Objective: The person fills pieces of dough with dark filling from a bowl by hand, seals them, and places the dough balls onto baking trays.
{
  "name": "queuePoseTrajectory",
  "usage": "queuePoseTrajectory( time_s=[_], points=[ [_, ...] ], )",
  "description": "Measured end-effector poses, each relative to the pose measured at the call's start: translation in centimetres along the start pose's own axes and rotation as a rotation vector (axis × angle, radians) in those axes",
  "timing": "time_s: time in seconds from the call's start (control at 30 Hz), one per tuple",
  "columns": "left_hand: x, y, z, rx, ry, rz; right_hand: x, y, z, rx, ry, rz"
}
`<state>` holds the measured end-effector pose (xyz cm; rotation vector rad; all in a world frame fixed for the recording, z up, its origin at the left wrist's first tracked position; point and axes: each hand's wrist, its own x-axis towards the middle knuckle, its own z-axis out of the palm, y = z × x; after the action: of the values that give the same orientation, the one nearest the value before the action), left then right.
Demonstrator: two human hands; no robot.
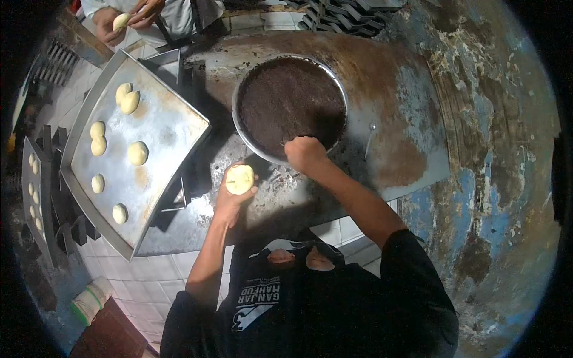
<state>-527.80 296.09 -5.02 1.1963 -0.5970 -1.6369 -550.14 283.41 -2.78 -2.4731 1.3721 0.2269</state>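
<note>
A flattened dough piece [240, 179] is held on the fingers of the left hand [227, 200], its pale face turned up; the thumb is set at its edge. The right hand [305, 154] is curled into a narrow, fist-like grip at the near side of a round bowl [235, 116], over dark, crumbly filling [286, 95]; whether anything is held inside that grip cannot be told. The step in hand is judged to be the gathering of filling, and a level, steady left palm seems called for beside the bowl.

Rounded dough pieces [137, 153] are spread on a metal tray [161, 179] to the left, some touching in pairs. A slim utensil [369, 140] is laid on the worn surface [400, 161] right of the bowl. Beyond the tray, another pale piece [121, 22] is held in a co-worker's hands [145, 14].
</note>
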Motion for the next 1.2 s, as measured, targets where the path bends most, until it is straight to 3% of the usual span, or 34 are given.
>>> queuePoseTrajectory(
  time_s=[0.1, 0.2, 0.3, 0.4, 0.47, 0.5, 0.63, 0.77, 0.87, 0.9, 1.0, 1.07, 1.1, 1.13, 1.2],
  points=[
    [2.1, -0.7, -1.0, 0.166, 0.032, 0.056, 2.6, 0.1, 0.1, 0.153, -0.163, 0.085],
    [3.0, 0.0, -0.8, 0.325, 0.079, 0.131, 3.4, 3.3, -1.1, 0.671, -0.474, 0.148],
    [3.8, 0.4, 0.4, 0.484, 0.165, 0.255, 0.9, 1.6, -2.1, 1.012, -0.356, 0.166],
    [5.1, -1.3, 2.0, 0.515, 0.243, 0.388, -2.2, -3.4, -2.7, 0.867, 0.051, 0.048],
    [5.4, -1.6, 3.6, 0.619, 0.324, 0.408, -4.4, -6.3, -0.6, 0.303, 0.281, -0.025],
    [5.1, -0.9, 4.5, 0.699, 0.35, 0.432, -5.5, -6.7, 2.1, 0.26, 0.428, -0.13],
    [3.0, -2.2, 3.2, 1.234, 0.302, 0.476, -10.3, -6.6, 3.6, 0.222, 0.488, -0.272],
    [2.5, -6.2, 0.1, 0.694, 0.538, 0.202, -12.8, -3.2, 7.0, 0.348, 0.248, -0.114],
    [0.1, -7.9, 0.9, 0.304, 0.284, 0.204, -12.1, -0.1, 12.2, 0.382, 0.26, -0.042],
    [-2.0, -6.3, 2.3, 0.352, 0.211, 0.096, -12.5, -1.5, 9.1, 0.477, 0.4, -0.098],
    [-5.1, -7.4, 6.1, 0.221, 0.031, 0.149, -11.0, -2.2, 8.7, 0.978, 0.336, 0.021],
    [-5.9, -9.1, 7.7, 0.404, 0.007, 0.3, -11.4, -3.5, 6.5, 1.377, 0.243, 0.128],
    [-6.6, -8.9, 8.8, 0.499, 0.049, 0.271, -13.9, -4.8, 2.1, 1.029, 0.249, 0.062],
    [-7.4, -8.3, 9.6, 0.593, 0.095, 0.243, -15.1, -4.6, 3.4, 0.774, 0.208, -0.14],
    [-7.0, -10.2, 9.1, 0.361, 0.11, 0.229, -18.5, -5.6, 2.5, 0.666, 0.361, -0.45]
  ],
)
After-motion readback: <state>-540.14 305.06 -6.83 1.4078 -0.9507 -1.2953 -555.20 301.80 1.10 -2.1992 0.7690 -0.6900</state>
